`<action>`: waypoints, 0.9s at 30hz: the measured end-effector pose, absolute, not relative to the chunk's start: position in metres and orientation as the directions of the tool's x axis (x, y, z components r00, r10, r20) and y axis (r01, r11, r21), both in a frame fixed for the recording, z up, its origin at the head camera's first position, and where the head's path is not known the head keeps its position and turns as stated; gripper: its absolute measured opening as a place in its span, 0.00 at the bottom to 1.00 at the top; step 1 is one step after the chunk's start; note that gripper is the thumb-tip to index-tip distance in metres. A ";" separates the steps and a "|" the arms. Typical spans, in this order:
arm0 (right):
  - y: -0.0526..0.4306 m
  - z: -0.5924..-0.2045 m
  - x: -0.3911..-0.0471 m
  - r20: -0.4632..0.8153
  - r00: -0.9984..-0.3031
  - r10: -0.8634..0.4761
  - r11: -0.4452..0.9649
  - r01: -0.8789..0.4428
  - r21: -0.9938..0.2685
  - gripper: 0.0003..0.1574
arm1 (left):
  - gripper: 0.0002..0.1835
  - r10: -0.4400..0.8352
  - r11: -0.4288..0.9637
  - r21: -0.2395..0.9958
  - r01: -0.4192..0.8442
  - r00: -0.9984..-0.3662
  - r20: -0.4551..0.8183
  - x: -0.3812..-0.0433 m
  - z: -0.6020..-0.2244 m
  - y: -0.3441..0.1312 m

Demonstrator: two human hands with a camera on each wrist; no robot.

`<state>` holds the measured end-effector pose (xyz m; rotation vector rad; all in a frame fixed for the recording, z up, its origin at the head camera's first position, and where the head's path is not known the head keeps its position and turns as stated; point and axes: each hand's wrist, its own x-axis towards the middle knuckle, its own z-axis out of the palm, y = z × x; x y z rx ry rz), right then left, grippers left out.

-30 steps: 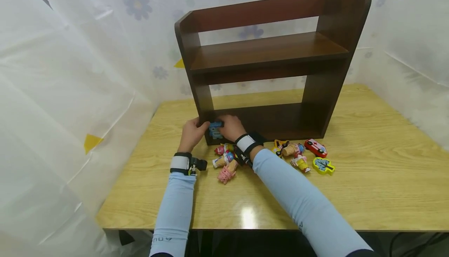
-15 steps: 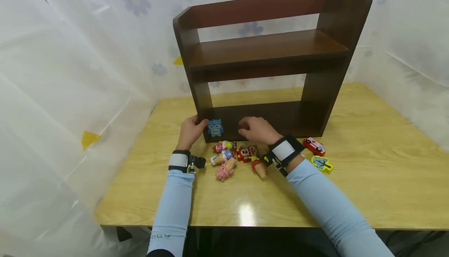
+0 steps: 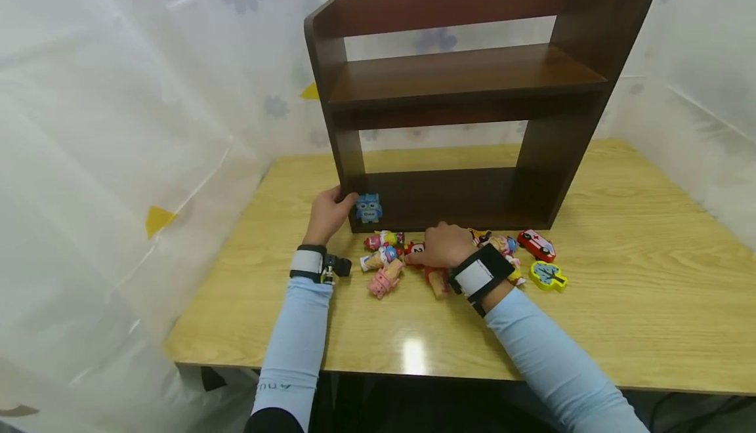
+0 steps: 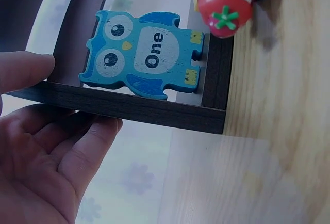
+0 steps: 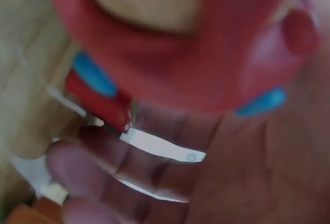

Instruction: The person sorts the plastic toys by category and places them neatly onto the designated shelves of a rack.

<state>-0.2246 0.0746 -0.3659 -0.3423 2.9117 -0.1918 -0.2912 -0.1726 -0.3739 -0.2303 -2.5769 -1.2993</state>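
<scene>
Dark shelving point(image 3: 466, 75) bears the blue owl point(image 3: 369, 208) upright, face outward, long axis vertical.

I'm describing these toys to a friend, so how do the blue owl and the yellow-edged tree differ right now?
Pose: the blue owl stands upright, while the yellow-edged tree lies flat.
Place: the owl is at the left end of the bookcase's bottom shelf; the tree is on the table.
Marking: the owl bears the word "One"; the tree has a dark trunk and branches.
Shared: both show blue.
</scene>
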 end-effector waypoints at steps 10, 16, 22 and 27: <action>0.078 -0.366 -0.230 -0.183 -0.931 -0.316 0.918 -0.251 -0.306 0.46 | 0.21 0.021 0.600 0.764 0.236 -0.960 0.280 -0.291 -0.368 -0.170; 0.078 -0.371 -0.230 -0.181 -0.922 -0.342 0.907 -0.273 -0.321 0.42 | 0.19 0.016 0.621 0.750 0.227 -0.961 0.277 -0.290 -0.373 -0.170; 0.078 -0.373 -0.230 -0.157 -0.910 -0.383 0.883 -0.310 -0.353 0.39 | 0.19 0.004 0.622 0.754 0.211 -0.964 0.266 -0.288 -0.374 -0.169; 0.077 -0.370 -0.230 -0.099 -0.891 -0.443 0.853 -0.384 -0.353 0.34 | 0.18 0.005 0.605 0.766 0.219 -0.962 0.272 -0.289 -0.373 -0.171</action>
